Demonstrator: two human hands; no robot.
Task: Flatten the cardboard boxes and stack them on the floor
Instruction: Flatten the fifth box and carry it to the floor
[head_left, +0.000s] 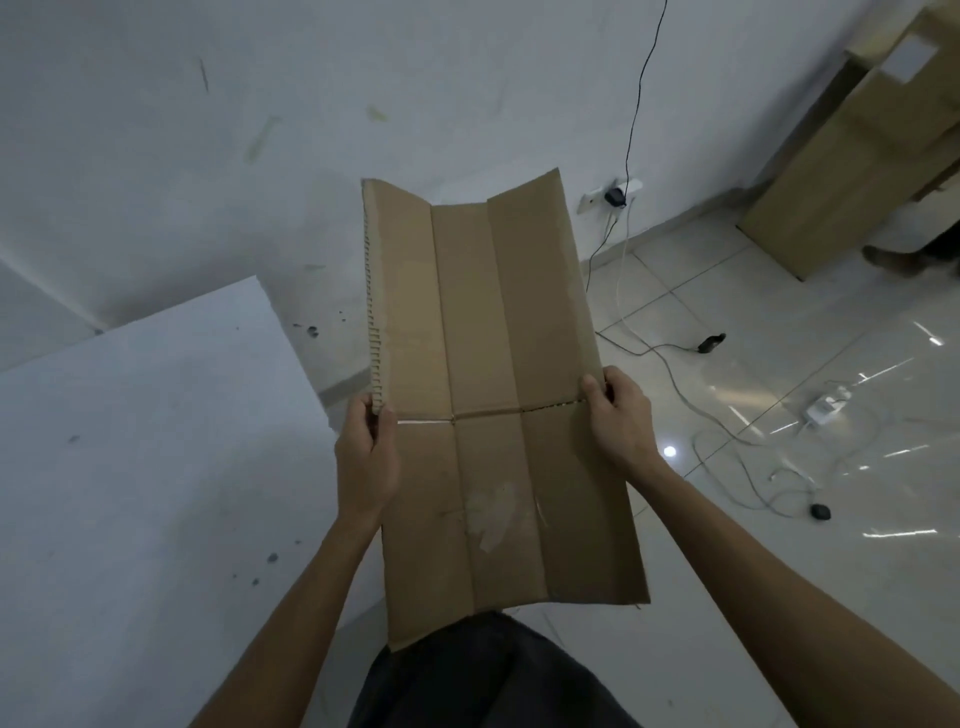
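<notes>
Fingers (592, 395) of the right hand (621, 418) curl over one long edge of the cardboard box (493, 395), thumb on the near face, while the left hand (366, 457) pinches the opposite edge. The box, already flattened, hangs in the air in front of the person, above the tiled floor (779, 395). Lowering it level with both edges held evenly should keep the creased panels from springing back up; more cardboard (852, 171) stands far right.
</notes>
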